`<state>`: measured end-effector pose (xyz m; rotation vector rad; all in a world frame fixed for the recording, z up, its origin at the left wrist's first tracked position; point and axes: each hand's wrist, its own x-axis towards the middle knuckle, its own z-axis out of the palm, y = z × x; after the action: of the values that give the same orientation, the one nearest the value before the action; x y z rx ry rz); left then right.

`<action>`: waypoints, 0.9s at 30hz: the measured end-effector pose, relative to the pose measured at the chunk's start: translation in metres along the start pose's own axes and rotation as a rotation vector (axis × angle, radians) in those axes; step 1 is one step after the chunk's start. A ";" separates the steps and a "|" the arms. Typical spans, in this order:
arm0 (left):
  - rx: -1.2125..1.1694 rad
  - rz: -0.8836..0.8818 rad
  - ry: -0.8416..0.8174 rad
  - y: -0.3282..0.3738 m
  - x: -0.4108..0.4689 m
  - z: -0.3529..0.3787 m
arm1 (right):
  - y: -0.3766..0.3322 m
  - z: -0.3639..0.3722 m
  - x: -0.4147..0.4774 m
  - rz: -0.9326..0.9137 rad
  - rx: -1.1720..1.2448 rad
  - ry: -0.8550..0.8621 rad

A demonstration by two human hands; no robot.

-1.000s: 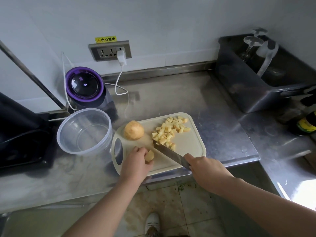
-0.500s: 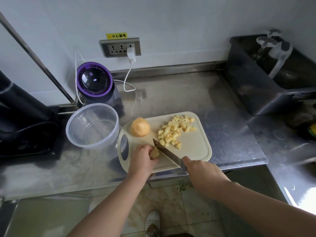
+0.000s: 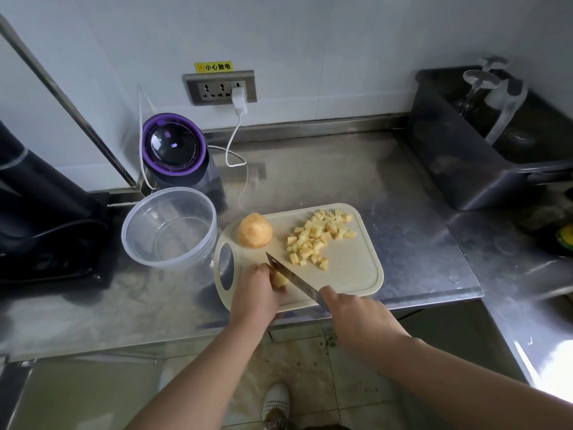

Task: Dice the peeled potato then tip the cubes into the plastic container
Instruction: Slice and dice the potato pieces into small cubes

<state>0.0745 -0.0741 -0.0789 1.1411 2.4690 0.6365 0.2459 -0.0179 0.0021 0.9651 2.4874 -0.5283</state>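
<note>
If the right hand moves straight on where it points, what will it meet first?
Probably the left hand and the potato piece it holds, right beside the knife; the right hand points that way. Depth is unclear.

The cutting board is pale cream, and the potato cubes on it are light yellow. The potato half at its far left looks more tan (a little brownish on top). The potato piece beside the knife, whose blade is silver-grey, is yellow too. The plastic container is clear. The blender has a purple ring around a black dome.
</note>
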 end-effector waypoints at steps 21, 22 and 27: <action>-0.002 0.042 0.013 -0.002 -0.005 -0.004 | 0.003 0.000 0.006 0.057 0.068 0.015; -0.012 0.037 0.012 -0.004 -0.006 -0.004 | 0.001 0.001 0.004 0.038 0.050 0.018; 0.028 0.035 0.014 -0.010 -0.007 -0.007 | -0.007 0.004 0.001 -0.010 -0.026 0.004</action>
<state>0.0694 -0.0872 -0.0774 1.1964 2.4823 0.6229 0.2415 -0.0242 -0.0002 0.9455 2.4975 -0.4966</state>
